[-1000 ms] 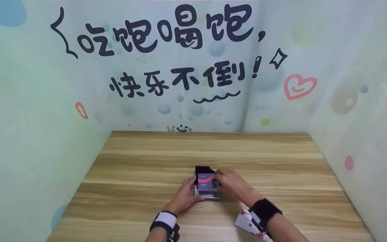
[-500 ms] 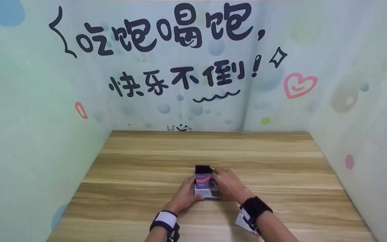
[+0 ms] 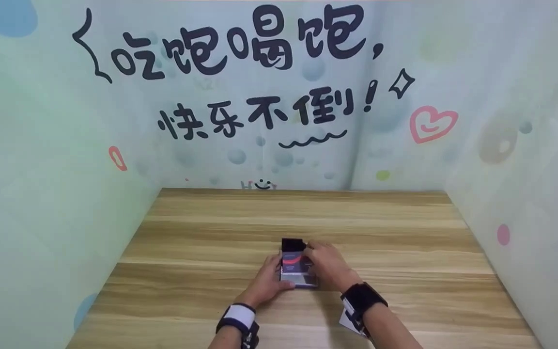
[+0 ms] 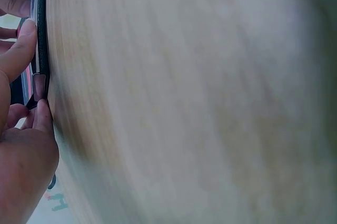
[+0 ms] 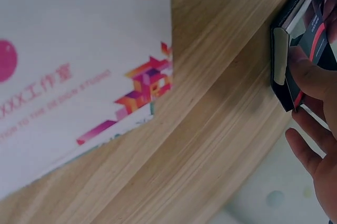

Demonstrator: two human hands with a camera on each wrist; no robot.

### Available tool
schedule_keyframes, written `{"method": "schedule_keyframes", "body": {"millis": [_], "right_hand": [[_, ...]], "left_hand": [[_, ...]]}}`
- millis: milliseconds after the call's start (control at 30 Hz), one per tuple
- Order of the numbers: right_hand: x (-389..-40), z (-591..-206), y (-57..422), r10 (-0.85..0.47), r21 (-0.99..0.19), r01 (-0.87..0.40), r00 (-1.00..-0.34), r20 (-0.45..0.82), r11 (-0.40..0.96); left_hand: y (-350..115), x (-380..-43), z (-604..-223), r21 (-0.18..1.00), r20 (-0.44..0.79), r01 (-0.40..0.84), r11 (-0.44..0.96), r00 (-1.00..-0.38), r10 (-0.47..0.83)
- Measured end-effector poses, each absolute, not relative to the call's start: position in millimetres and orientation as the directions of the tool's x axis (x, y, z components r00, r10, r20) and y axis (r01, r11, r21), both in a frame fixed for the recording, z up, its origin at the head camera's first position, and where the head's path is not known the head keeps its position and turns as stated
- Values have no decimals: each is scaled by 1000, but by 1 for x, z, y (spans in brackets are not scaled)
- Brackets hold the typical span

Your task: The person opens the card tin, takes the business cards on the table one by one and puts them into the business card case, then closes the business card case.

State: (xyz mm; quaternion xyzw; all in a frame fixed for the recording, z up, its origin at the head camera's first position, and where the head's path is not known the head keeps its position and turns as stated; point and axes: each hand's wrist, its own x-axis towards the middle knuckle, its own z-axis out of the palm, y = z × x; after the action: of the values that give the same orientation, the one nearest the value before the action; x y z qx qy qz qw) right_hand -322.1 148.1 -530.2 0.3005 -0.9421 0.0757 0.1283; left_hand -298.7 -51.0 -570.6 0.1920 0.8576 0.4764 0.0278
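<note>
My left hand (image 3: 265, 281) grips a small business card case (image 3: 303, 279) low over the table, its thumb along the near edge. The case's black lid (image 3: 292, 244) is flipped back on the far side. A dark business card (image 3: 291, 264) with a red wavy stripe lies across the case. My right hand (image 3: 330, 264) pinches this card at its right side, fingers at the top and thumb on its face. In the right wrist view, the card (image 5: 317, 37) overlaps the inside of the case (image 5: 280, 56). The right fingers hide part of the card.
A white card stack (image 3: 350, 323) with a colourful print rests on the wooden table (image 3: 201, 232), partly under the right wrist. In the right wrist view this stack (image 5: 79, 29) looms close. Printed fabric walls (image 3: 259, 160) enclose the table's back and sides.
My right hand has shifted left with the card, which now sits lower and squarer over the case. The left hand has kept its place.
</note>
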Motion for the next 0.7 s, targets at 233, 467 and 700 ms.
{"method": "schedule_keyframes", "body": {"millis": [233, 467, 700], "right_hand": [[-320, -529, 145, -535, -73, -570, -802, 266, 818], [-320, -534, 147, -537, -87, -577, -797, 276, 812], [-317, -533, 149, -528, -172, -566, -819, 223, 806]], "left_hand": [[-50, -298, -570, 845, 136, 297, 446, -924, 358], [-50, -298, -569, 839, 140, 306, 450, -920, 366], [-51, -296, -569, 834, 147, 311, 456, -922, 359]]}}
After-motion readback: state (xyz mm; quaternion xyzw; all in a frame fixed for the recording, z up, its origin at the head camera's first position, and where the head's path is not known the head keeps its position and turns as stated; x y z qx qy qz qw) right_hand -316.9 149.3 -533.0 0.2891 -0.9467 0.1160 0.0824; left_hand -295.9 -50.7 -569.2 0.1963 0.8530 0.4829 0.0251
